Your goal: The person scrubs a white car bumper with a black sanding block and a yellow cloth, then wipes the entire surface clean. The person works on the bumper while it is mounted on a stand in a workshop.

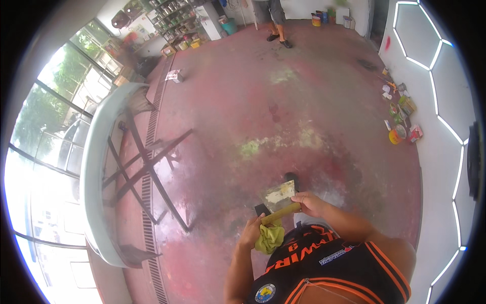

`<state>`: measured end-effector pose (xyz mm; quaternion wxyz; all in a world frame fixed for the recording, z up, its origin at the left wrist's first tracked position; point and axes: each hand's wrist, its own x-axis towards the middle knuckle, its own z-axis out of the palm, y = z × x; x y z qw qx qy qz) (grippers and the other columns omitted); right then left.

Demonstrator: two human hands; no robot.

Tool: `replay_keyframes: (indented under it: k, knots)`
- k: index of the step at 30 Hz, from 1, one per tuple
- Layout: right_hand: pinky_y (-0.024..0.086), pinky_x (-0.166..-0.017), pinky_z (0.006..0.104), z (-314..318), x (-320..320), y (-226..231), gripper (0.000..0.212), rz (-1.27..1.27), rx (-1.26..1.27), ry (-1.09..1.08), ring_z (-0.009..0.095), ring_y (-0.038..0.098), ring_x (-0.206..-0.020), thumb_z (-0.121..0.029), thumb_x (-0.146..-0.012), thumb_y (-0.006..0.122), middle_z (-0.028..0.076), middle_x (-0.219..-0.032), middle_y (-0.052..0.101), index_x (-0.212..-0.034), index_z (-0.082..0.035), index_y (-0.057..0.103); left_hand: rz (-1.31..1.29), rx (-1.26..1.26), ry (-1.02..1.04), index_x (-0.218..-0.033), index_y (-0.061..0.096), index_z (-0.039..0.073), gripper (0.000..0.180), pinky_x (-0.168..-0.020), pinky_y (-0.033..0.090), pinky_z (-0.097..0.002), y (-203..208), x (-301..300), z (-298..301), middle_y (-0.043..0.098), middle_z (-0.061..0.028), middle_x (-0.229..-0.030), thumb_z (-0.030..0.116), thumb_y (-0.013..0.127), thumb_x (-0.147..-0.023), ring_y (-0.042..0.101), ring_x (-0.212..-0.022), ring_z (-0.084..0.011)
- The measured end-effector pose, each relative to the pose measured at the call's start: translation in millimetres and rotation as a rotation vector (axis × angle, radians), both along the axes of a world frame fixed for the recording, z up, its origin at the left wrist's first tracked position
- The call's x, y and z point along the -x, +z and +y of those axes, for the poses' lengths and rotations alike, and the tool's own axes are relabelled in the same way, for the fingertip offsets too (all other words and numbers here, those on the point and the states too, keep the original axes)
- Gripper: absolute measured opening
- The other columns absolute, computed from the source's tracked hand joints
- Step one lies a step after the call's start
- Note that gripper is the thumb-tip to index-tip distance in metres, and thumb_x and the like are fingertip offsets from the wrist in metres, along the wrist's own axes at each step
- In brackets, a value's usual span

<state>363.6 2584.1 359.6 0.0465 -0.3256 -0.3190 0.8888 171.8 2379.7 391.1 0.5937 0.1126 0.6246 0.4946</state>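
In front of my waist, my right hand [310, 203] is closed on the right end of a flat plate [272, 204] smeared with cream-coloured paste [281, 192]. A yellowish-brown bar [281, 213] runs along the plate's near edge, between my two hands. My left hand [250, 232] is closed around a crumpled yellow-green cloth [271, 239], which hangs below the bar. A small black flat piece [261, 209] sticks up by the left fingertips; whether that hand grips it too, I cannot tell.
Left of me, a pale car bumper [93, 167] rests on a dark crossed stand [148, 164] beside a floor grate [147, 195]. Along the right wall lie a yellow tub [397, 135] and several cans. Another person [273, 23] stands at the back, near shelves [174, 20]. A small box [174, 76] sits far left.
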Motion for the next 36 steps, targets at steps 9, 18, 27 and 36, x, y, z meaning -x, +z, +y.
replay_keyframes:
  k: [9, 18, 27, 36]
  knots:
    - [0.042, -0.073, 0.0302, 247, 253, 150, 0.03, 0.144, -0.598, 0.453, 0.008, 0.05, -0.08, -0.029, -0.105, 0.058, -0.005, -0.082, 0.057, -0.091, -0.004, 0.067, -0.182, -0.164, 0.278, -0.114, 0.061, -0.006, 0.053, -0.082, 0.059, -0.0395, 78, 228, 206, 0.07, -0.0175, -0.099, 0.041, 0.038, -0.11, 0.071, -0.086, -0.0277]
    - [0.038, -0.058, 0.0312, 462, 522, 148, 0.037, 0.104, -1.004, 0.443, 0.007, 0.044, -0.064, -0.028, -0.103, 0.059, -0.004, -0.064, 0.05, -0.076, -0.002, 0.059, -0.266, -0.378, 0.353, -0.098, 0.066, -0.009, 0.065, -0.077, 0.06, -0.039, 46, 481, 433, 0.071, -0.0195, -0.093, 0.048, 0.037, -0.108, 0.071, -0.082, -0.0281]
    - [0.039, -0.055, 0.028, 650, 722, 177, 0.022, -0.133, -1.032, 0.054, 0.006, 0.048, -0.063, -0.017, -0.094, 0.071, -0.003, -0.066, 0.057, -0.082, -0.001, 0.066, -0.228, -0.346, -0.077, -0.107, 0.065, -0.005, 0.047, -0.075, 0.055, -0.0292, 87, 741, 673, 0.07, -0.0106, -0.094, 0.038, 0.046, -0.108, 0.067, -0.083, -0.0165]
    - [0.05, -0.069, 0.0262, 868, 901, 120, 0.038, -0.015, -0.813, -0.302, 0.01, 0.064, -0.08, -0.004, -0.089, 0.075, 0.006, -0.091, 0.069, -0.121, -0.001, 0.055, -0.213, -0.293, -0.143, -0.117, 0.061, -0.006, 0.045, -0.073, 0.057, -0.0309, 63, 934, 924, 0.071, -0.0134, -0.099, 0.035, 0.044, -0.109, 0.069, -0.082, -0.0192]
